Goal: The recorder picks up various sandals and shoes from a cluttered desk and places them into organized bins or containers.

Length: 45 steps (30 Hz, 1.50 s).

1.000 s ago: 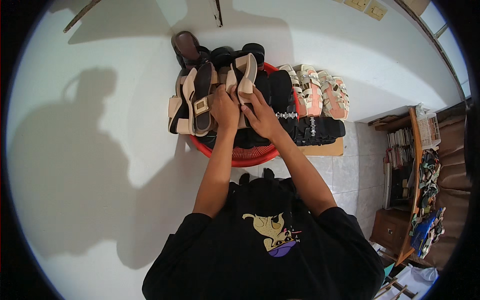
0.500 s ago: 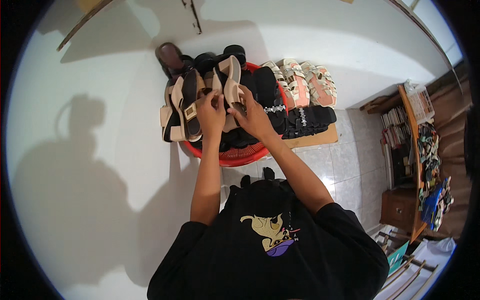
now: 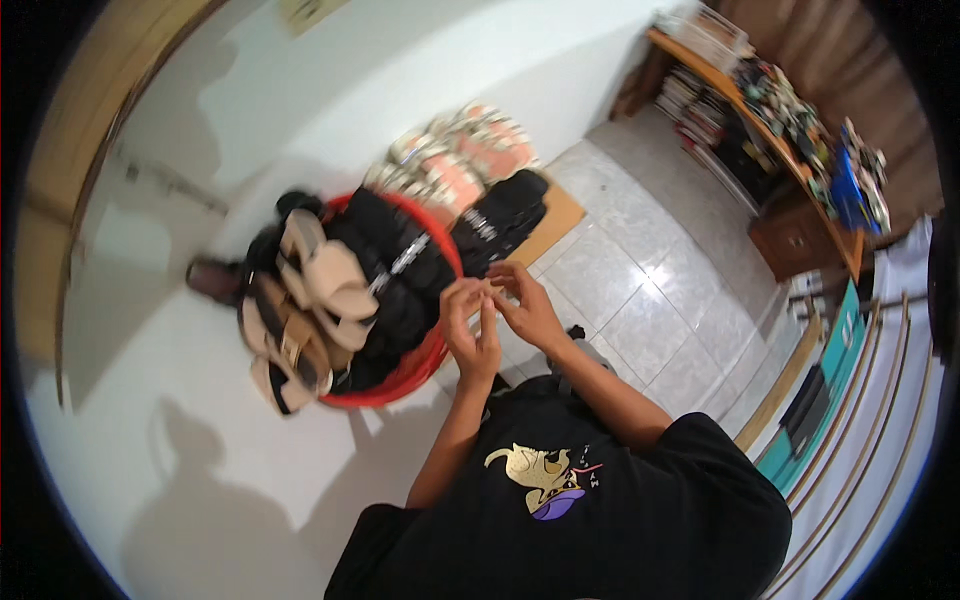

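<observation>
As the left hand (image 3: 470,335) and right hand (image 3: 532,312) meet, fingertips bunched, I cannot tell whether they hold anything; just left, beige sandals (image 3: 335,272) top the red basket (image 3: 412,380), with cream sandals (image 3: 432,165) beyond and a desk (image 3: 690,63) far right.

Interior viewed from above: white wall, grey tiled floor and wooden desk noted.
The white wall (image 3: 520,60) is marked by broad soft shadows (image 3: 205,530) at lower left, and a pale yellow plate (image 3: 308,10) is seen near the top edge. A wooden panel (image 3: 45,270) is observed along the left rim. The floor (image 3: 620,320) is laid in grey tiles, on which a bright glare (image 3: 657,278) is reflected. At upper right, a wooden desk (image 3: 718,85) is backed by a brown curtain (image 3: 850,75); stacked books (image 3: 682,95) and a brown cabinet (image 3: 790,240) are placed beneath. A teal panel (image 3: 842,345) is seen at right.
</observation>
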Tool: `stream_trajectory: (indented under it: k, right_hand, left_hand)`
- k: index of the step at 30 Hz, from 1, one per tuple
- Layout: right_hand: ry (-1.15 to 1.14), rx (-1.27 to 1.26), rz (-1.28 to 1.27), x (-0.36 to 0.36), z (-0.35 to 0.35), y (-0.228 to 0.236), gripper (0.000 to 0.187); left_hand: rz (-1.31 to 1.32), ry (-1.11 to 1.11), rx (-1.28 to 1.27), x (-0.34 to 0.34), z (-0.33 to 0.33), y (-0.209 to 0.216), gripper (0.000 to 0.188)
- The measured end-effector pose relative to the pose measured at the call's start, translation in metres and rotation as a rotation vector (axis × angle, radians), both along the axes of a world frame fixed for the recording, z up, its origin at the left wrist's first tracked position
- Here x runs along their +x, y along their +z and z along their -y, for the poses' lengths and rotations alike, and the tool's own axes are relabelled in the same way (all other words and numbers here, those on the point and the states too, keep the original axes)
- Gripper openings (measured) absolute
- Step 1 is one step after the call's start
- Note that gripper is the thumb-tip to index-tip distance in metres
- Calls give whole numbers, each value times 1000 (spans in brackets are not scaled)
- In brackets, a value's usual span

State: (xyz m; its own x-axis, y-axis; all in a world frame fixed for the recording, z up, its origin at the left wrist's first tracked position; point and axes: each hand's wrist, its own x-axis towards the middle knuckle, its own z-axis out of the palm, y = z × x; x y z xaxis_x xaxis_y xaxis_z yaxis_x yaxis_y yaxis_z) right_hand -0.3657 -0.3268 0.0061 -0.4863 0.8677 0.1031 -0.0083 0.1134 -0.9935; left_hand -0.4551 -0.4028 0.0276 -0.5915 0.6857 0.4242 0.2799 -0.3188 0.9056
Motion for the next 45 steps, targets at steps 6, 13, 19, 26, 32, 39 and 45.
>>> stream_trajectory:
  k: [6,13,19,26,32,39,45]
  right_hand:
    - [-231,-235,-7,136,-61,-13,29]
    - [-593,-236,90,309,-116,-20,27]
    - [-810,-271,-5,403,-148,-26,23]
    - [-950,-385,-147,462,-203,-72,20]
    - [-955,-328,-138,525,-318,-67,18]
    - [-846,-261,20,606,-481,-12,21]
    - [-924,-296,-105,662,-577,-10,18]
  left_hand:
    - [22,-432,-142,108,-63,-22,23]
    - [-60,-835,-281,245,-170,-19,20]
    - [-316,-1013,-280,332,-252,-3,17]
    - [-241,-1160,-356,408,-341,-33,17]
    - [-170,-1193,-271,484,-470,-32,17]
    - [-150,-1168,-223,548,-625,-6,16]
    - [-133,-1197,-332,595,-710,-13,14]
